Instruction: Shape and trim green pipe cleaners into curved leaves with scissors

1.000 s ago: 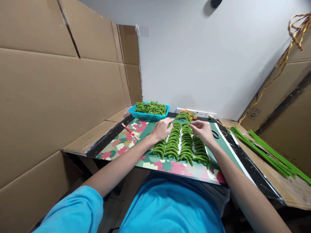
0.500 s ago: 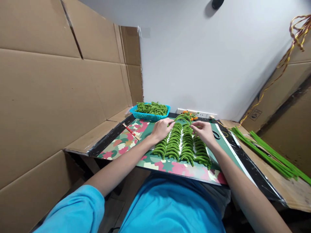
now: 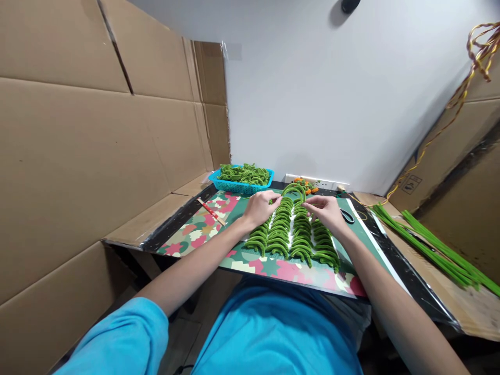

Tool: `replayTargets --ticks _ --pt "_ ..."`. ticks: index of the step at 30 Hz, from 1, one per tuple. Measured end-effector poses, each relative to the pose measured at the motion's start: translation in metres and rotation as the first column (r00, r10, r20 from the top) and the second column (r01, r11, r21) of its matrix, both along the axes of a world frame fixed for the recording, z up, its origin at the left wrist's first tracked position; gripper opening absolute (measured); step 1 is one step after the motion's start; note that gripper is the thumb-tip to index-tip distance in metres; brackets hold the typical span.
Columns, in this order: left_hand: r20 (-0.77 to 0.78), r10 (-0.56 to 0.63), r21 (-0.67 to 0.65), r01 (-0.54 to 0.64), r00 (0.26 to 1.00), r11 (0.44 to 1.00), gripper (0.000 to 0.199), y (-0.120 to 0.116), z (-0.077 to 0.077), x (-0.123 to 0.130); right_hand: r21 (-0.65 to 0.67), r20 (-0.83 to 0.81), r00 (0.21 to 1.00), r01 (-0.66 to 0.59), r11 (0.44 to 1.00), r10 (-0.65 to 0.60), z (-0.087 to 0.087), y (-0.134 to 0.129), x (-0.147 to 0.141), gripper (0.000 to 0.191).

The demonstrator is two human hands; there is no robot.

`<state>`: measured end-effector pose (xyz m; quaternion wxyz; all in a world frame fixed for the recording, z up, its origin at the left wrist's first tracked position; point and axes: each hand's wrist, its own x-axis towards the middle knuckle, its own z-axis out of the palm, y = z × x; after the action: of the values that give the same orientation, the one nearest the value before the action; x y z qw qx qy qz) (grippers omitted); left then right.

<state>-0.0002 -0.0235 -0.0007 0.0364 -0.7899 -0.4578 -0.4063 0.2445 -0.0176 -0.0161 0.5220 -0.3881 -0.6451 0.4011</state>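
Observation:
A green fuzzy stem (image 3: 294, 186) is bent into an arch above the back of the mat. My left hand (image 3: 262, 208) pinches its left end, and the fingers of my right hand (image 3: 325, 210) close on its right end. Below and between my hands, several short curved green pieces (image 3: 279, 229) lie in rows on a white backing, running toward the table's front edge. Part of the outermost rows is hidden under my hands.
A blue basket (image 3: 242, 186) heaped with green pieces stands at the back left. Orange flowers (image 3: 308, 186) lie by a power strip. Scissors (image 3: 347, 216) rest right of my right hand, a red-handled tool (image 3: 211, 212) at left, long green stems (image 3: 429, 248) at far right.
My right hand has moved slightly left, and the arch of the green stem has become narrower and rounder. My left hand has hardly moved.

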Motion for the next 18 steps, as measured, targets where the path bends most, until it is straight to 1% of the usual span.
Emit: replayTargets --ticks 3,9,15,18 --pt "-0.004 -0.024 -0.001 0.024 1.000 1.000 0.017 0.0005 -0.0006 0.0002 -0.008 -0.004 0.999 -0.037 0.999 0.037 0.0012 -0.0017 -0.0017 0.047" --pt "-0.019 -0.078 0.005 0.078 0.997 0.997 0.015 0.0021 -0.0037 -0.0002 -0.020 -0.025 0.998 -0.065 0.998 0.065 0.0028 -0.0039 -0.0020 0.046" --pt "0.004 -0.116 0.035 0.116 0.993 0.993 0.017 0.0028 -0.0052 -0.0004 -0.068 -0.014 0.991 -0.136 0.988 0.135 0.0038 -0.0056 -0.0035 0.042" --pt "0.027 -0.133 0.054 0.132 0.991 0.990 0.019 0.0021 -0.0051 -0.0003 -0.084 -0.037 0.989 -0.146 0.986 0.144 0.0021 -0.0047 -0.0073 0.042"
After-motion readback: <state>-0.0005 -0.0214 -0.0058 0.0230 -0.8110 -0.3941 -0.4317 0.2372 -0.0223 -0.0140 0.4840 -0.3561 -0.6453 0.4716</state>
